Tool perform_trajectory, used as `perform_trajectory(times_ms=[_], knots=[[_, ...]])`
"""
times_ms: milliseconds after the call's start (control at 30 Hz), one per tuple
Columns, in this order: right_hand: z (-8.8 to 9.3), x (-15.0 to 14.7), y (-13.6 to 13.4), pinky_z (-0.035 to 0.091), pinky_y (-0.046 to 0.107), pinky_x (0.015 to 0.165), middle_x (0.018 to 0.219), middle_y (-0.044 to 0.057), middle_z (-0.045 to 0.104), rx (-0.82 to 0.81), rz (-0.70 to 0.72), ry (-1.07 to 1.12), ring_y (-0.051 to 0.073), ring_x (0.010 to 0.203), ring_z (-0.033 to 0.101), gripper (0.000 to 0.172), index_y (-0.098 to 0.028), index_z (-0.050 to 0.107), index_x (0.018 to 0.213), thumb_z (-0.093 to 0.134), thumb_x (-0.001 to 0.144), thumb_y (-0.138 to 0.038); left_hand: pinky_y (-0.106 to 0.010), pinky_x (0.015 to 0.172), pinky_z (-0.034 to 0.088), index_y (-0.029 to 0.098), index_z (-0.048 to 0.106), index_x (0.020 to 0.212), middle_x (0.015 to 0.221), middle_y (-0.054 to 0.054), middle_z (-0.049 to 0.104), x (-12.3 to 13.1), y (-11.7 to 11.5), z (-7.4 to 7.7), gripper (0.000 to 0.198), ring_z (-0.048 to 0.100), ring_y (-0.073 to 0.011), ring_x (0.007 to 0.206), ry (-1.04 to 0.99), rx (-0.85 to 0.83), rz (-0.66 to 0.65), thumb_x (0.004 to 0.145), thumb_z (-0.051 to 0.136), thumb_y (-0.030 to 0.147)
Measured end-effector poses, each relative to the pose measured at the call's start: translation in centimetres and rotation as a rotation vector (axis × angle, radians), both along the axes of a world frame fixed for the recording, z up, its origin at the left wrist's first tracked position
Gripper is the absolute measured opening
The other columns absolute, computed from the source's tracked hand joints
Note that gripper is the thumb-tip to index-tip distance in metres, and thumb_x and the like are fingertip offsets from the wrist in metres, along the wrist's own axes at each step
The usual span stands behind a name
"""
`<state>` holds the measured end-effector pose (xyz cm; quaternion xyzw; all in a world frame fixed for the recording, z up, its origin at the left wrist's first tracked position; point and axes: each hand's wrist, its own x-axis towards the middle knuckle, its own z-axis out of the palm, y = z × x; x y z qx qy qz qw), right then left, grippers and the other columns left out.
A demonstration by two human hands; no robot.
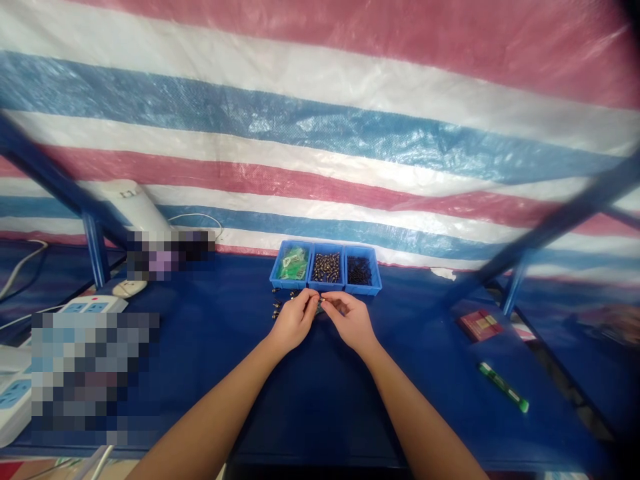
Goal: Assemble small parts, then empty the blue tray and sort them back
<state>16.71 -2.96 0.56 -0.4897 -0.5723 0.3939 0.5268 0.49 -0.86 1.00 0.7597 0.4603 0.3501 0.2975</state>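
Note:
My left hand [296, 321] and my right hand [351, 321] meet just in front of three blue bins, fingertips pinched close together. Between the right thumb and forefinger shows a small brass-coloured part [323, 300]. What the left fingertips pinch is too small to make out. A bit of green shows under the hands. Beside my left hand lie several small black-and-brass pieces [275, 308]. The left bin [285, 284] contains green and white pieces, the middle bin [326, 287] brass-coloured fittings, and the right bin [363, 290] small black screw-like parts.
On the blue table [200, 380], a white power strip [95, 303] lies at left, near a white cylinder [137, 207] and blurred-out items. A red box [480, 325] and a green tube [503, 387] lie at right. Blue metal bars [555, 220] slope at both sides; a striped sheet [320, 127] hangs behind.

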Motion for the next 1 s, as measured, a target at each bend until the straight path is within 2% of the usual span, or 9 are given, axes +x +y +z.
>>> perform_trajectory(times_ms=[100, 233, 367, 667, 867, 1000], knots=[[-0.12, 0.06, 0.15, 0.058, 0.034, 0.077, 0.093, 0.007, 0.074, -0.034, -0.003, 0.054, 0.020, 0.081, 0.070, 0.024, -0.019, 0.071, 0.100, 0.065, 0.084, -0.034, -0.023, 0.060, 0.043, 0.020, 0.057, 0.103, 0.075, 0.001, 0.063, 0.09, -0.08, 0.08, 0.023, 0.058, -0.0127, 0.063, -0.019, -0.001, -0.017, 0.098, 0.041, 0.036], [-0.27, 0.00, 0.19, 0.059, 0.035, 0.078, 0.094, 0.007, 0.074, -0.056, 0.027, 0.085, 0.021, 0.083, 0.070, 0.025, -0.019, 0.071, 0.102, 0.065, 0.084, -0.035, -0.022, 0.059, 0.042, 0.020, 0.057, 0.095, 0.073, 0.001, 0.061, 0.14, -0.19, 0.24, 0.023, 0.056, -0.0121, 0.063, -0.033, 0.004, -0.032, 0.098, 0.040, 0.036], [-0.29, -0.07, 0.13, 0.058, 0.035, 0.079, 0.096, 0.007, 0.074, -0.039, 0.030, 0.054, 0.021, 0.084, 0.070, 0.025, -0.020, 0.070, 0.104, 0.065, 0.084, -0.034, -0.021, 0.060, 0.041, 0.019, 0.057, 0.089, 0.074, 0.001, 0.061, 0.10, -0.21, 0.39, 0.027, 0.056, -0.0113, 0.064, -0.029, -0.003, -0.050, 0.099, 0.038, 0.035], [0.20, 0.06, -0.04, 0.057, 0.032, 0.074, 0.095, 0.006, 0.073, 0.039, -0.014, -0.065, 0.019, 0.081, 0.069, 0.022, -0.021, 0.072, 0.101, 0.064, 0.085, -0.032, -0.021, 0.059, 0.041, 0.019, 0.059, 0.085, 0.067, 0.002, 0.061, -0.03, -0.11, 0.36, 0.030, 0.056, -0.0107, 0.060, -0.002, -0.005, -0.006, 0.098, 0.040, 0.037], [0.45, 0.18, -0.06, 0.057, 0.033, 0.076, 0.097, 0.005, 0.073, 0.050, -0.029, -0.070, 0.020, 0.083, 0.069, 0.021, -0.022, 0.073, 0.101, 0.062, 0.086, -0.031, -0.022, 0.060, 0.042, 0.020, 0.059, 0.096, 0.072, 0.002, 0.062, -0.06, -0.17, 0.46, 0.023, 0.057, -0.0118, 0.062, -0.019, 0.019, -0.031, 0.097, 0.043, 0.037], [0.26, 0.12, -0.03, 0.058, 0.033, 0.074, 0.095, 0.005, 0.073, 0.041, -0.021, -0.070, 0.020, 0.081, 0.069, 0.021, -0.021, 0.073, 0.101, 0.063, 0.085, -0.032, -0.022, 0.062, 0.042, 0.019, 0.058, 0.092, 0.072, 0.002, 0.061, 0.00, -0.12, 0.34, 0.025, 0.057, -0.0120, 0.063, -0.028, 0.015, -0.037, 0.098, 0.040, 0.036]])
